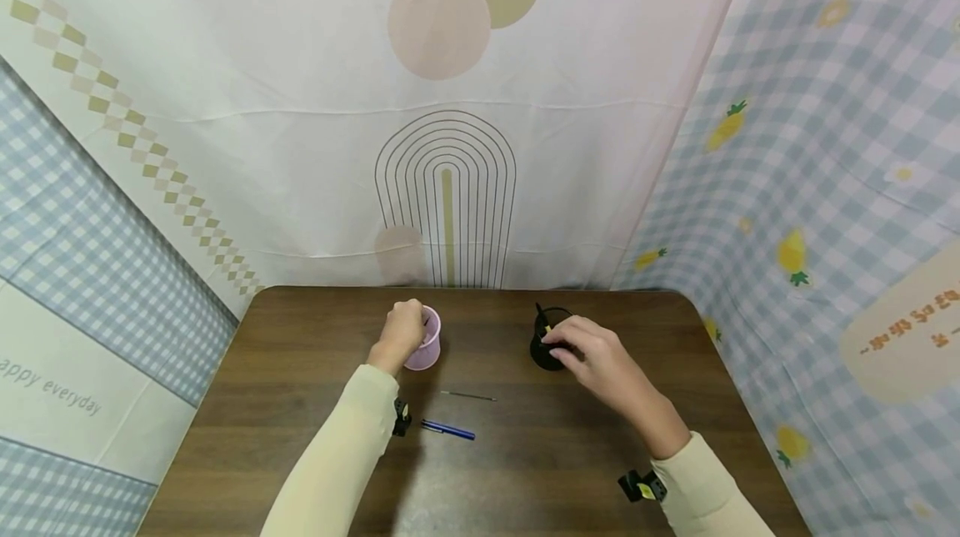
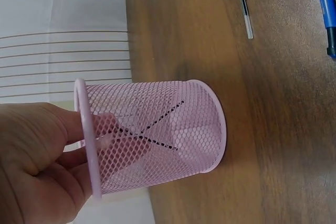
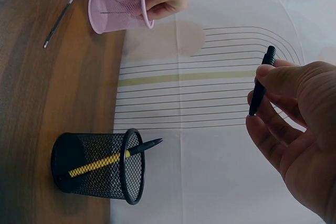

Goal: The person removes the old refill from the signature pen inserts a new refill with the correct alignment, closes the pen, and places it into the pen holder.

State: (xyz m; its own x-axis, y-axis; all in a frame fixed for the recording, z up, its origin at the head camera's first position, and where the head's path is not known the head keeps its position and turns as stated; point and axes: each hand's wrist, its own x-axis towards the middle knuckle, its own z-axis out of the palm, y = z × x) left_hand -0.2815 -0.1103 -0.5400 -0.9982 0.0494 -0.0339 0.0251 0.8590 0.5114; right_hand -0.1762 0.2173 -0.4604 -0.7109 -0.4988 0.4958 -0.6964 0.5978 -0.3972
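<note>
My left hand reaches its fingers through the mouth of a pink mesh pen holder standing on the table. Inside it, two thin dark pen refills cross behind the mesh, and the fingertips pinch the upper end of one. My right hand pinches a short black pen part, tapered with a ribbed end, between thumb and fingers. Below that hand is a black mesh pen holder with a yellow-and-black pen leaning in it, its black tip above the rim.
Between the arms, a loose pen refill and a blue pen lie on the brown wooden table. A patterned white cloth hangs behind the table's far edge, with checked cloths at both sides.
</note>
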